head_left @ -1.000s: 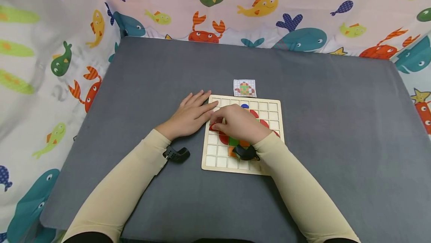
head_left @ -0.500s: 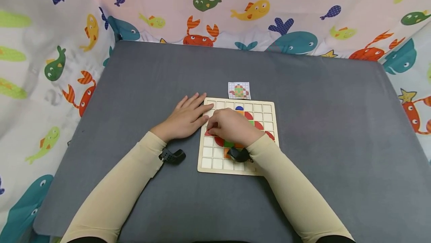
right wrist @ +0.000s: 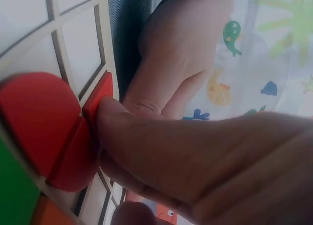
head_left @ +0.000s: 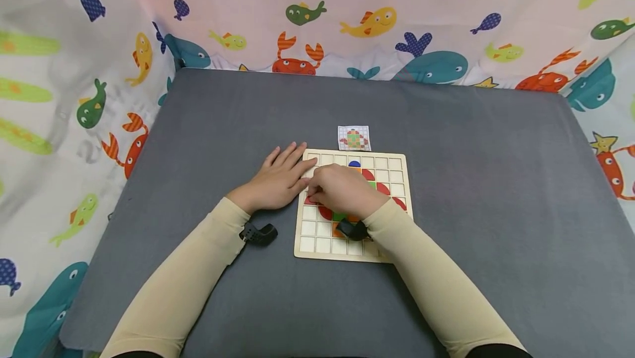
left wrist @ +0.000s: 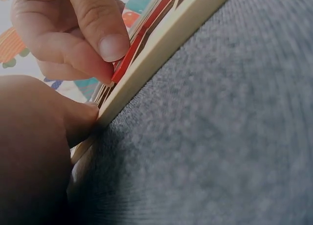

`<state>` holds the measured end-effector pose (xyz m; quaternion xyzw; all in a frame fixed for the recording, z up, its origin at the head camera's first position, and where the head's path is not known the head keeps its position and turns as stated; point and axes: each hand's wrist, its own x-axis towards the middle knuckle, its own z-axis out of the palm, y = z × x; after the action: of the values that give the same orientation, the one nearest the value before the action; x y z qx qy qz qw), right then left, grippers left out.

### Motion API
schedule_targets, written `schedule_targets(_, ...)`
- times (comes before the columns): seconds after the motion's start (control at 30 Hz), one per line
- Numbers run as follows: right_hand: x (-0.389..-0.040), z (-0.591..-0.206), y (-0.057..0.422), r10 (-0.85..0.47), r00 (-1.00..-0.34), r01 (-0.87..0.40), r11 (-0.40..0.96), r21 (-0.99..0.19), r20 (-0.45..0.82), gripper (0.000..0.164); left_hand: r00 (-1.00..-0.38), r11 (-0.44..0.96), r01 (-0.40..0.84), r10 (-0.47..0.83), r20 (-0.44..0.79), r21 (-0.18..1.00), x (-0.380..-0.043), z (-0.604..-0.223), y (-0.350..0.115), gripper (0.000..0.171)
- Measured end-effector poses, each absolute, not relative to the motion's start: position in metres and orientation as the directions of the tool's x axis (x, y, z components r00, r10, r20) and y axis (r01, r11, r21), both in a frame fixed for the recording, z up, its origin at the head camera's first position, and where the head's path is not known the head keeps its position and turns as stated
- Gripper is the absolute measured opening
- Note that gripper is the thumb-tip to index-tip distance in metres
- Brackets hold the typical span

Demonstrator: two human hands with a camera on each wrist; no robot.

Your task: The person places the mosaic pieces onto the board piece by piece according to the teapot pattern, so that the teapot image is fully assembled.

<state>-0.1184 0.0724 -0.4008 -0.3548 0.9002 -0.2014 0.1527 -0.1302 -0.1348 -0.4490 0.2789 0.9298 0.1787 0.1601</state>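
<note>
A wooden grid board (head_left: 308,245) lies on the grey table, with red, green, orange and blue pieces in its cells. My right hand (head_left: 347,190) reaches across it to the left column. There its thumb and fingertips pinch a red piece (right wrist: 92,103) at the board's edge. The left wrist view shows those fingers on the same red piece (left wrist: 123,71), which sits low at the rim. My left hand (head_left: 273,182) lies spread, palm down, with thumb and index finger touching the board's left edge. Part of the pattern is hidden under my right hand and forearm.
A small pattern card (head_left: 354,138) lies just beyond the board's far edge. The grey table (head_left: 496,209) extends to both sides. A curtain (head_left: 446,21) printed with sea animals hangs behind and at the left. Black wrist cameras sit under both wrists.
The head view has shifted slightly. My right fingertips have lowered over the red piece in the left column, and it lies flatter. My left hand stays at the board's edge.
</note>
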Motion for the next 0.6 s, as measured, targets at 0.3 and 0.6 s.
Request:
schedule_targets(0.3, -0.1186, -0.4042, 0.0719, -0.686, -0.718, -0.578, 0.683, -0.447, -0.119, 0.01, -0.785, 0.778, 0.478, 0.586, -0.198, 0.408, -0.1339, -0.451, -0.1336, 0.057)
schedule_targets(0.6, -0.1223, -0.3976, 0.0711, -0.722, -0.687, -0.601, 0.631, -0.49, -0.086, 0.009, -0.809, 0.778, 0.45, 0.563, -0.169, 0.439, -0.1323, -0.4474, -0.1414, 0.057)
